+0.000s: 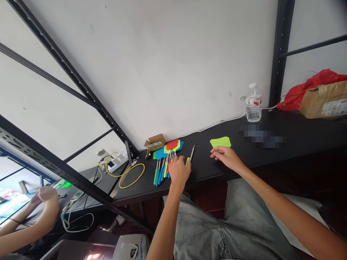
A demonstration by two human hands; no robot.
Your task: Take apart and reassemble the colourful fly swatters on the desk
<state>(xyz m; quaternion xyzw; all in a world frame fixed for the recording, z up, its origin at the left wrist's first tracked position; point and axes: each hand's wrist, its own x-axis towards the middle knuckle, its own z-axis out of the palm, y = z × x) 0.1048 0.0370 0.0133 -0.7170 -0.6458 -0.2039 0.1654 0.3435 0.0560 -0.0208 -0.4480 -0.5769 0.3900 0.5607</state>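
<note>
My left hand (179,170) is closed around the yellow-green handle (188,161) of a fly swatter rod. The metal rod (192,152) sticks up from it with a bare tip. Just left of this hand lies a bunch of fly swatters (160,154) with blue, red and yellow-green heads and coloured handles, partly overlapping. My right hand (226,157) is at the lower edge of a loose yellow-green swatter head (221,141) with a perforated surface. Its fingers are loosely stretched toward the left; whether they touch the head is unclear.
A small open cardboard box (155,142) stands behind the swatters. To the left are a yellow cable (132,187) and a white power strip (118,161). A water bottle (253,104) and a larger carton (324,99) are at right. Another person's hands (45,195) are at far left.
</note>
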